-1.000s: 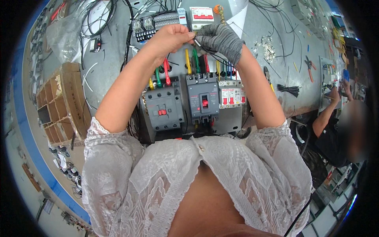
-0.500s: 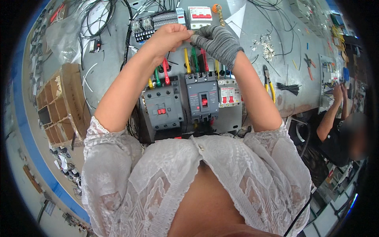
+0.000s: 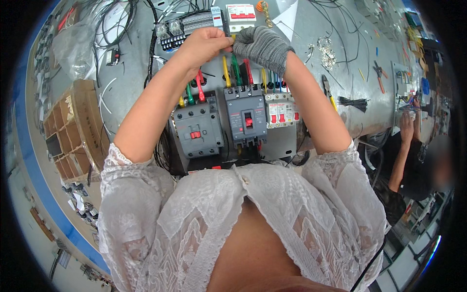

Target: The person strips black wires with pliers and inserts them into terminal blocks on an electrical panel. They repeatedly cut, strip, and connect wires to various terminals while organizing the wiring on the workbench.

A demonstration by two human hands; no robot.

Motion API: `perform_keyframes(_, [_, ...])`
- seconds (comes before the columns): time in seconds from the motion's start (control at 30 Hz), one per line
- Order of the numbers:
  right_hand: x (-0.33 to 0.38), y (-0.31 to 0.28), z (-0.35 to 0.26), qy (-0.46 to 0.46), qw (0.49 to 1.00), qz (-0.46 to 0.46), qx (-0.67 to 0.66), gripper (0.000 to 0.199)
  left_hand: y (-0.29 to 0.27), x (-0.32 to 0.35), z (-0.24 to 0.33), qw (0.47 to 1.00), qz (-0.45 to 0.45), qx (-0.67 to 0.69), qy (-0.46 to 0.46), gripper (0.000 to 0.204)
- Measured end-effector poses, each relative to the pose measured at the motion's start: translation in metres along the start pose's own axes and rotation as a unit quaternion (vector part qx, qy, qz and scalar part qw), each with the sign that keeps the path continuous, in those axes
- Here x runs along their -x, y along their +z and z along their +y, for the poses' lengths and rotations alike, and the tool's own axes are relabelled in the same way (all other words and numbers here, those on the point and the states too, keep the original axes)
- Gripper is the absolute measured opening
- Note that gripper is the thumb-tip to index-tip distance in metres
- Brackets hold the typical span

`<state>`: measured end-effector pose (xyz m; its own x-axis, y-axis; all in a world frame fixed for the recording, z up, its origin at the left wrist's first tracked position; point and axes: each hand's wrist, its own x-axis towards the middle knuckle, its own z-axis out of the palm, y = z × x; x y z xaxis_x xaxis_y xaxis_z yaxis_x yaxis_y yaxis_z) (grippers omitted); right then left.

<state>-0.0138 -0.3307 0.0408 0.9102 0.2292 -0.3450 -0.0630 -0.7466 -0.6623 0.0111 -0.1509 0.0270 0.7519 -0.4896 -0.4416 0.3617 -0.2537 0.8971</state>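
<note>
My left hand (image 3: 205,46), bare, is closed in a pinch beside the small three-switch breaker (image 3: 241,18). My right hand (image 3: 262,49), in a grey knitted glove, is closed with its fingertips meeting the left ones. A small yellow bit shows where they meet; what they hold is too hidden to name. Below the hands stand a grey contactor (image 3: 198,127) and a moulded-case circuit breaker (image 3: 246,116) with yellow, green and red wires at their tops. Red-switched miniature breakers (image 3: 280,113) are mounted to their right.
A row of relays and terminals (image 3: 192,27) lies behind my left hand. Cutters (image 3: 330,92), pliers (image 3: 378,77), black cable ties (image 3: 354,103) and loose metal terminals (image 3: 327,53) lie at right. A divided cardboard box (image 3: 90,124) is at left. Another person's arm (image 3: 403,151) works at far right.
The whole view has shifted slightly, so the panel sits a little further left. My hands stay pinched together, and a yellow bit now shows there. The other person's arms have moved.
</note>
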Motion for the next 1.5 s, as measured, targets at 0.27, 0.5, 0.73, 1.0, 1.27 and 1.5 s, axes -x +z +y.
perform_keyframes(0.27, [0.018, -0.005, -0.014, -0.024, 0.986, 0.024, 0.164, 0.029, 0.003, -0.003, -0.006, 1.0, 0.022, -0.011, 0.016, 0.017])
perform_keyframes(0.5, [0.051, -0.02, 0.004, 0.032, 0.985, 0.013, 0.171, 0.026, 0.003, 0.002, 0.003, 1.0, 0.019, -0.009, -0.008, 0.013])
perform_keyframes(0.73, [0.032, 0.0, -0.011, -0.049, 0.988, 0.116, 0.087, 0.031, 0.003, 0.002, 0.004, 1.0, 0.024, 0.003, -0.007, 0.017])
perform_keyframes(1.0, [0.01, 0.012, -0.003, -0.068, 0.974, 0.167, 0.139, 0.022, 0.0, 0.0, -0.002, 0.998, -0.025, 0.052, 0.007, 0.007])
perform_keyframes(1.27, [0.01, 0.017, 0.004, -0.076, 0.981, 0.176, 0.016, 0.021, 0.004, -0.005, -0.005, 1.0, -0.015, 0.006, 0.024, 0.008])
perform_keyframes(1.5, [0.012, 0.02, 0.005, -0.154, 0.955, 0.23, 0.102, 0.016, -0.001, 0.004, 0.005, 0.997, -0.052, 0.062, -0.001, 0.005])
